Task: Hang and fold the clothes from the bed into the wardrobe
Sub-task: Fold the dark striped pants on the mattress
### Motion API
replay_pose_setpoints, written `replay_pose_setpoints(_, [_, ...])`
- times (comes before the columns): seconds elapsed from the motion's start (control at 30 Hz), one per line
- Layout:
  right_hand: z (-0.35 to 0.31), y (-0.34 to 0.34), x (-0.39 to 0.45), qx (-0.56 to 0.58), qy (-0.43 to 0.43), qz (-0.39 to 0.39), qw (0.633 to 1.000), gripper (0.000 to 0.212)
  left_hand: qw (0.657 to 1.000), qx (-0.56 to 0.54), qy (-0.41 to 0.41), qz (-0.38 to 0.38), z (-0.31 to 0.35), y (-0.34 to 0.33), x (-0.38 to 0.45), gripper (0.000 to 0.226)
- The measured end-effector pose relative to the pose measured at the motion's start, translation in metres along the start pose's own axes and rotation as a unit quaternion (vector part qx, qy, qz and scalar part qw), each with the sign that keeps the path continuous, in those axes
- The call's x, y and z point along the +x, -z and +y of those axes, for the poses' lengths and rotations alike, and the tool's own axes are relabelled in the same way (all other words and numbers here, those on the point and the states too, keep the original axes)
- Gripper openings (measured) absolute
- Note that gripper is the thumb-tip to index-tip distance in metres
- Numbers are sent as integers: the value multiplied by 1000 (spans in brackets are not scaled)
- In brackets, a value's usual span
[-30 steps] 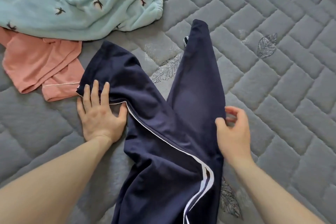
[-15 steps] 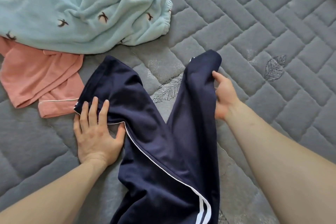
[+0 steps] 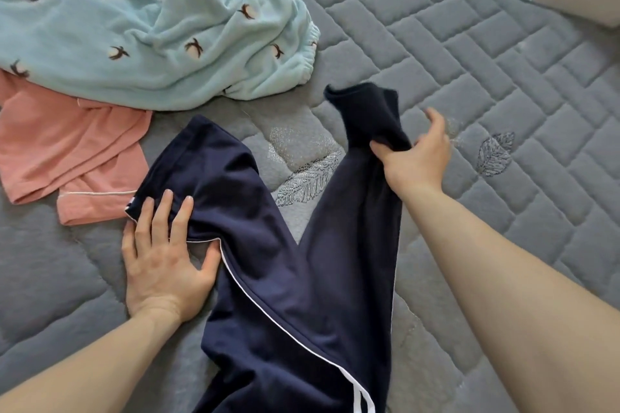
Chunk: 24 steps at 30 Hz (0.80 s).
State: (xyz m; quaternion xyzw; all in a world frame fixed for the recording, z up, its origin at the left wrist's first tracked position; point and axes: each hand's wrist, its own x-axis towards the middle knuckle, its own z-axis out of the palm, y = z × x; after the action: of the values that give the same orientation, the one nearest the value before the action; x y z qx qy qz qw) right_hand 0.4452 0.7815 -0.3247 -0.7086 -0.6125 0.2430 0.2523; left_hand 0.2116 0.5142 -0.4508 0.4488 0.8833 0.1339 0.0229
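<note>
My right hand (image 3: 414, 152) pinches the navy trousers' (image 3: 285, 278) leg at two o'clock; my flat left hand (image 3: 164, 255) could lose its pin, bunching them.

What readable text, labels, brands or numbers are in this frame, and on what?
None readable anywhere in the head view.
Navy trousers: white piping and stripes only, no lettering.
Mint fleece garment: small dark bird motifs, no words.
Pink garment: plain, with thin white piping.
Grey quilted mattress: stitched leaf patterns, no text.
No tag or label shows near the left hand or right hand.
</note>
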Motion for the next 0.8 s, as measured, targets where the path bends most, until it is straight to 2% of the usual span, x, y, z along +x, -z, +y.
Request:
replay_pose_setpoints(0.07, [12,-6,-4,27,-138,-82,987,100,1000,1,-1,2,-1,0,0,84])
replay_pose_setpoints(0.13, [22,-13,-9,88,-221,-139,961,88,1000,0,-1,2,-1,-1,0,84])
replay_pose_setpoints(0.23, [31,-21,-3,99,-240,-132,957,58,1000,-1,-1,2,1,-1,-1,84])
replay_pose_setpoints(0.27, [31,-22,-1,101,-243,-127,956,54,1000,-2,0,1,1,0,-1,84])
replay_pose_setpoints(0.43, [16,-21,19,217,-347,-151,900,75,1000,-8,1,3,3,2,-1,84])
replay_pose_setpoints(0.53, [8,-26,25,206,-330,-126,913,61,1000,-11,0,15,2,0,0,83])
replay_pose_setpoints(0.63, [4,-35,25,200,-255,-111,939,40,1000,-16,-8,22,1,-3,0,83])
replay_pose_setpoints(0.7, [2,-32,27,191,-201,-32,960,25,1000,-15,-6,21,1,-3,0,83])
replay_pose_setpoints(0.8, [10,-8,35,136,-153,131,970,26,1000,-15,-5,23,1,-3,0,83])
